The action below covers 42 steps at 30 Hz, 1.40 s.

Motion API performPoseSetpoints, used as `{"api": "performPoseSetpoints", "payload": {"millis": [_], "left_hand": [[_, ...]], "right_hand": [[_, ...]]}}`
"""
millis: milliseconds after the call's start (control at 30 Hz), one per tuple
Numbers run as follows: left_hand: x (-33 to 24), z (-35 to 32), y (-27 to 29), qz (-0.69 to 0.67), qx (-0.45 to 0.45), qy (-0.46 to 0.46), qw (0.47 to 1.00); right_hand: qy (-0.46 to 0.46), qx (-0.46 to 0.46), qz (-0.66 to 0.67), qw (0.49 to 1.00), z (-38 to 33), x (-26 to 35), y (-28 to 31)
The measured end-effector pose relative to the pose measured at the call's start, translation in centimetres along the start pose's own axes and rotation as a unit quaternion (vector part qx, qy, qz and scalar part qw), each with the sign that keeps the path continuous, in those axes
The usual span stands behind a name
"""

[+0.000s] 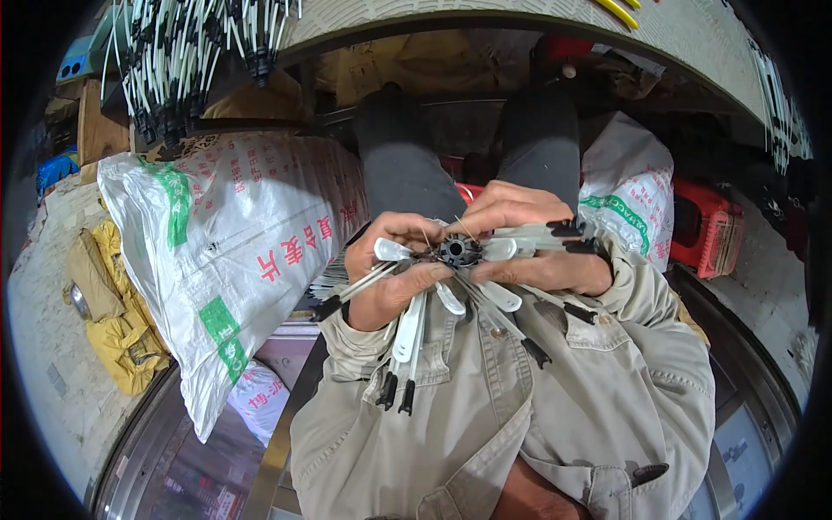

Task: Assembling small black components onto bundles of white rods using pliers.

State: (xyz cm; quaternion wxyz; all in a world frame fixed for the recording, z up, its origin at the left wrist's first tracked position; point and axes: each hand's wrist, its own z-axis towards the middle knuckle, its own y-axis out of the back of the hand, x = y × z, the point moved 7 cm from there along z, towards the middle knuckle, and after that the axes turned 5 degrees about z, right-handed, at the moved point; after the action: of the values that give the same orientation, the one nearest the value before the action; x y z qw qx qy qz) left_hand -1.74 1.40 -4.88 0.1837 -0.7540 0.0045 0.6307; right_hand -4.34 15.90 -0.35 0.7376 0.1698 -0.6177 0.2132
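Observation:
A black, toothed round hub [469, 252] with a hole in its centre is held in front of my torso. White ribs [418, 321] with black tips fan out from it, some with flat, paddle-shaped white ends, so it looks like a small umbrella frame. My left hand [381, 290] is closed at the hub's left side, thumb below and fingers above. From the right my right hand [533, 267] grips the hub and the ribs beside it, its fingers curled over the top. Thin wires [465, 227] stick up near the fingertips. Where the fingers meet the hub, the detail is hidden.
A grey tabletop [416, 19] runs across the far side, with bundles of black-and-white ribs [186, 61] hanging over its left edge. White printed sacks stand left [234, 225] and right [626, 178] of my legs. A red plastic crate [712, 230] and yellow packages [126, 325] lie farther out.

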Motion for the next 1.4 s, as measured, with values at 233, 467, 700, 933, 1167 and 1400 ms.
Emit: {"api": "performPoseSetpoints", "payload": {"millis": [233,467,700,933,1167,1400], "left_hand": [[-1.6,-0.3,-0.2,0.182,0.032,-0.084,0.979],[-2.2,-0.3,-0.4,0.185,0.055,-0.089,0.977],[-2.7,-0.4,-0.3,0.242,0.014,-0.093,0.966],[-0.6,-0.8,-0.5,-0.023,0.015,0.052,0.998],[-1.2,0.2,-0.3,-0.036,0.098,0.028,0.994],[-1.2,0.5,-0.2,0.004,0.133,0.036,0.99]], "right_hand": [[0.045,-0.1,-0.055,0.992,-0.5,0.8,-0.1],[0.013,-0.077,-0.038,0.996,-0.6,-0.5,0.0],[-0.008,-0.1,-0.03,0.994,-0.5,-0.7,0.0],[0.049,-0.015,-0.004,0.999,-0.7,-0.2,0.1],[0.036,0.008,0.01,0.999,-0.4,0.3,-0.2],[0.064,0.068,-0.004,0.996,0.1,0.3,-0.3]]}}
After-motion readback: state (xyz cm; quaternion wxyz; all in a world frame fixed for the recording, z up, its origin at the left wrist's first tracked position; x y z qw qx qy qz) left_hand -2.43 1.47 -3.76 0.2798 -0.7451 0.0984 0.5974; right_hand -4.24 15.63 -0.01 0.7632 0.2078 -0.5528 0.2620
